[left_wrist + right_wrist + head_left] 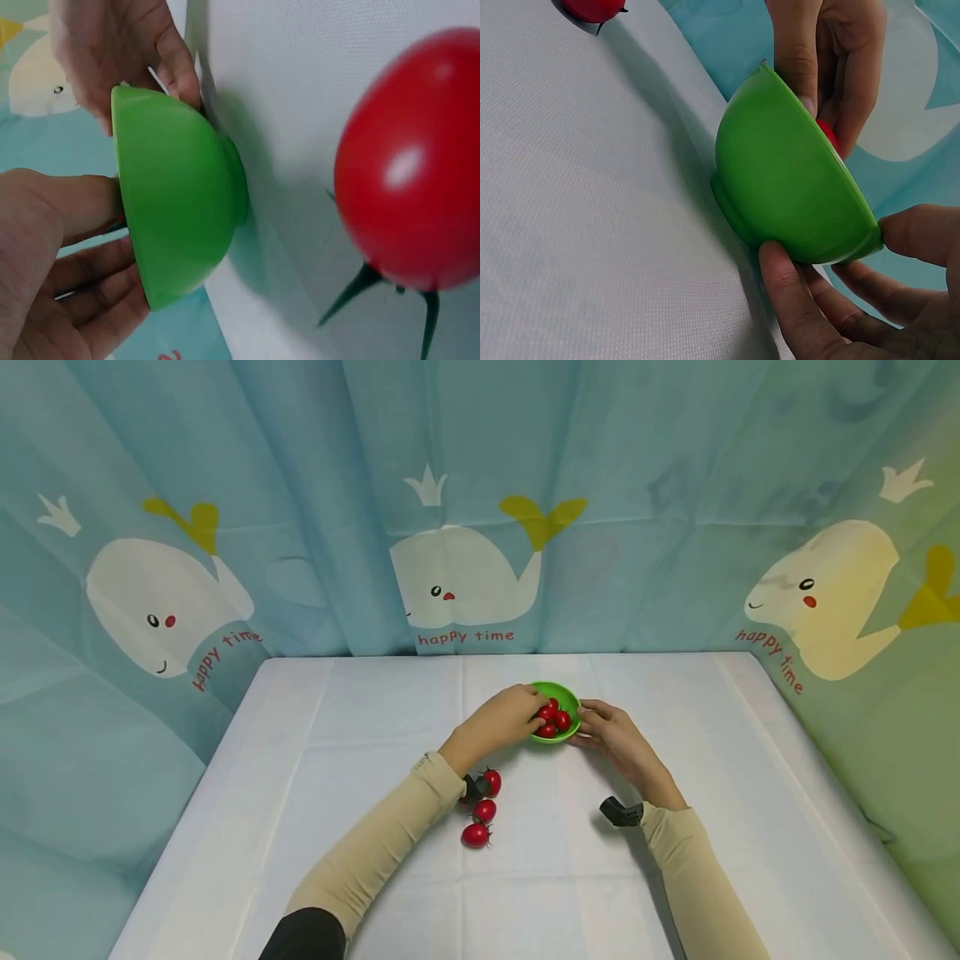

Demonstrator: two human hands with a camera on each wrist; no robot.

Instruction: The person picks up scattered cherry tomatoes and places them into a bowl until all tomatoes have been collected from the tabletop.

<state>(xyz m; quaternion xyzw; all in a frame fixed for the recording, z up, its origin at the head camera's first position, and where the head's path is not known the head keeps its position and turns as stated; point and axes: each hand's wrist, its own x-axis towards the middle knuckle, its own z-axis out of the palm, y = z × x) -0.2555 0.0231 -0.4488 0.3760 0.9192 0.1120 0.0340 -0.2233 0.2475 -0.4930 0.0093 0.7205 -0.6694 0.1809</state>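
Clock positions follow the person's side, twelve being the far edge.

1. Pale-blue fabric curtain printed with white whales (pixel 300 460). Hangs from nine through twelve to three o'clock; presumably a backdrop.

2. White, creased, cloth-covered surface (pixel 390 710). Carries the items below, its pale ground setting off red and green.

3. Beige fabric sleeves, two (pixel 375 852). Enter from seven and five o'clock.

4. Left hand (pixel 498 717). At nine o'clock on a bright-green, round, apparently plastic bowl (pixel 180 199), thumb and fingers over the rim and about a red, oval, glossy tomato (pixel 546 713). From here I cannot tell whether the tomato is pinched or let go.

5. Right hand (pixel 621 745). At three o'clock on the bowl, grasping it: thumb at the rim, fingers lower on the wall. Such a spread hold likely guards against sliding or tipping.

6. The bowl. Near the middle, towards one o'clock; foot seemingly on the surface, mouth up, between both hands.

7. Black wrist-worn devices, two (pixel 621 812). One per wrist, facing the hands' work.

8. Tomatoes inside the bowl: at least four, clustered, probably gathered by its curved wall.

9. Loose red tomatoes with green stalks (pixel 476 836). Three plain, part of another behind the left device; a short file at the bowl's seven o'clock, handy, I judge, for the left hand.
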